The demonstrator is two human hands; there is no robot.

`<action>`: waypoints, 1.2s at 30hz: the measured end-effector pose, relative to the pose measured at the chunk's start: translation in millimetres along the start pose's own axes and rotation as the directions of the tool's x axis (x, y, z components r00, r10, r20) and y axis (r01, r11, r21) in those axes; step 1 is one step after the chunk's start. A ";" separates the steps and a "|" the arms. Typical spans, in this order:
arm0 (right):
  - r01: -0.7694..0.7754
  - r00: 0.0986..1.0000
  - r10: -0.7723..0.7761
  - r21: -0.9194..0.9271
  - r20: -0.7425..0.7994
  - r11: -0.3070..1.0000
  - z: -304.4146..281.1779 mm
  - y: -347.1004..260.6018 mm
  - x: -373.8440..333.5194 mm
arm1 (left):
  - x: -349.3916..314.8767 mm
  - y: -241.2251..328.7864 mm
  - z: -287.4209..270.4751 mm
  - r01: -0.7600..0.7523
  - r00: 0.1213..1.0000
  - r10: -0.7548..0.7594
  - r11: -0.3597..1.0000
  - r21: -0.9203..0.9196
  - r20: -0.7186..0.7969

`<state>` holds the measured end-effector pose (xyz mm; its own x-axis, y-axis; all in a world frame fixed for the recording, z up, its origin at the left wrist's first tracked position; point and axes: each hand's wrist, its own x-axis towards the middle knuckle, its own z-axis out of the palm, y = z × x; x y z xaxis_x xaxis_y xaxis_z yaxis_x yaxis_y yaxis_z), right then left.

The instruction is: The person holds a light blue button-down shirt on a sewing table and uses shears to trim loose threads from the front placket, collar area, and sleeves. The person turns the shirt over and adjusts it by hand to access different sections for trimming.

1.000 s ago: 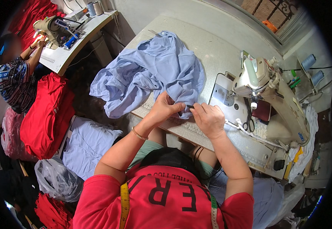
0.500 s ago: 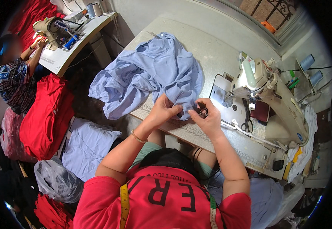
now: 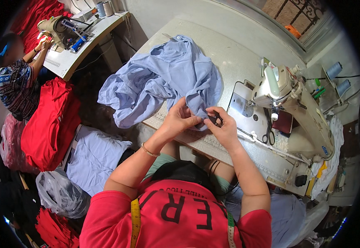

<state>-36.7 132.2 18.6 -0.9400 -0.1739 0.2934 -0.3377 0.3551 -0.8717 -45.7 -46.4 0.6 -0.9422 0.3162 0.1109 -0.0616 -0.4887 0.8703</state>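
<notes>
A crumpled light-blue shirt [image 3: 163, 74] lies on the sewing table, its near edge between my two hands. My left hand [image 3: 180, 118] pinches that edge with thumb and fingers. Close beside it, my right hand [image 3: 223, 130] is closed around a small dark tool [image 3: 217, 118] that looks like thread snips; the fingers hide most of it. The right thumb and fingertips meet the shirt near the left thumb, and the tool's tip cannot be made out.
A sewing machine [image 3: 289, 93] stands to the right, with black scissors [image 3: 268, 132] and a dark red pad [image 3: 282, 122] by it. Blue thread cones [image 3: 334, 71] are behind. At left are red garments [image 3: 49, 124], folded blue cloth [image 3: 95, 155] and a co-worker [image 3: 16, 89] at another machine [image 3: 58, 33].
My hands have come closer together at the shirt's edge. The right fingers and the dark tool have shifted slightly left, and the cloth between the hands is now lifted and folded.
</notes>
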 end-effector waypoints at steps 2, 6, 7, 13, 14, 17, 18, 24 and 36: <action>-0.023 1.000 0.023 0.026 -0.002 0.999 -1.9 7.1 -1.7 | -2.2 5.6 1.7 0.074 0.997 -0.073 0.997 0.005 -0.039; -0.038 0.998 0.041 -0.066 0.043 0.997 -7.3 -5.2 -0.4 | -1.6 5.4 -1.5 0.122 0.991 -0.122 0.992 0.003 -0.058; -0.011 0.999 0.016 -0.114 0.049 0.993 -8.9 -10.9 0.8 | -1.6 5.8 -1.5 0.125 0.990 -0.124 0.992 0.011 -0.060; 0.297 0.946 -0.313 -0.597 0.081 0.745 -18.0 -22.4 3.3 | -3.8 1.3 -1.8 0.095 0.992 -0.090 0.994 0.061 -0.088; 0.322 0.936 -0.336 -0.625 0.100 0.711 -18.2 -21.7 2.9 | -3.7 2.3 0.1 0.093 0.992 -0.087 0.994 0.061 -0.094; 0.372 0.911 -0.388 -0.685 0.140 0.626 -18.5 -20.7 1.9 | -2.9 -0.9 1.9 0.080 0.991 -0.072 0.995 0.067 -0.116; 0.378 0.907 -0.397 -0.692 0.142 0.615 -18.3 -21.2 2.1 | -2.9 -2.3 1.9 0.075 0.990 -0.066 0.995 0.070 -0.126; 0.388 0.900 -0.407 -0.714 0.157 0.583 -17.8 -22.1 2.0 | -3.2 -1.0 5.7 0.073 0.987 -0.057 0.993 0.098 -0.152; 0.377 0.901 -0.395 -0.769 0.177 0.516 -17.2 -25.3 0.1 | -3.5 -2.3 6.9 0.079 0.985 -0.058 0.988 0.130 -0.162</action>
<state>-29.0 139.0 47.4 -0.7054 -0.4597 0.5396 -0.5654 0.8240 -0.0372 -40.0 -40.7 1.5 -0.9780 0.2077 -0.0190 -0.0930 -0.3527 0.9311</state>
